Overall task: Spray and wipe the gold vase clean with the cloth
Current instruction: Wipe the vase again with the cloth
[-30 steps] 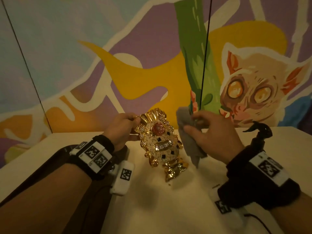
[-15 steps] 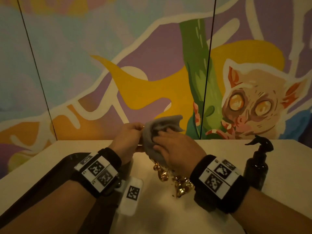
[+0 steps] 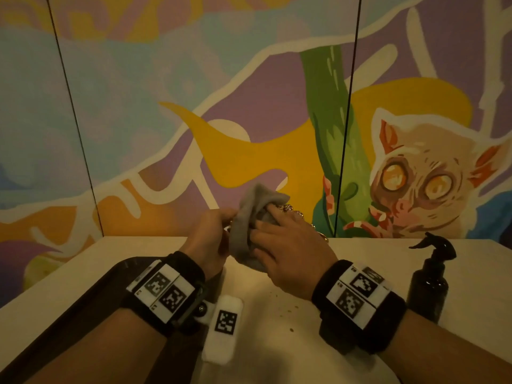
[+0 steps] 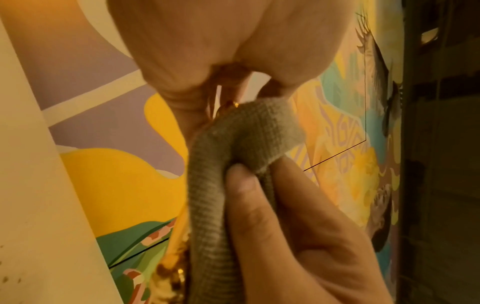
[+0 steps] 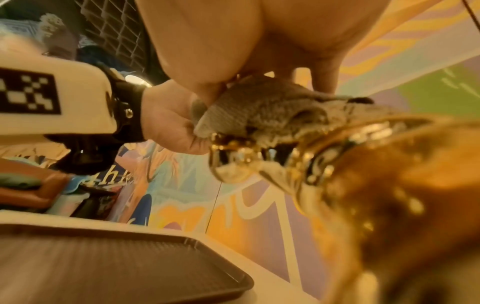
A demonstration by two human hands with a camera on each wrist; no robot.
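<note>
On the pale, smooth counter [image 3: 83, 261], near its back edge against the painted wall, we hold the vase [image 5: 389, 185] off the surface, mostly hidden from above by the cloth and our hands. It is the biggest worry: hard, glossy gold with knobbly raised ornament and a scalloped rim, probably slippery if wet with spray, and held up only by our left hand [image 3: 207, 236], whose fingers curl round its rim. A hard rub could twist it loose and drop it onto the counter. The dark tray [image 5: 116, 267] at the counter's left edge has a fine ribbed texture and a raised lip. The dark spray bottle [image 3: 429, 286] stands towards the right edge, well apart. The grey cloth [image 3: 249, 217], soft and ribbed, is bunched under the curled fingers of our right hand [image 3: 291, 250]; its weave could snag on the ornament.
</note>
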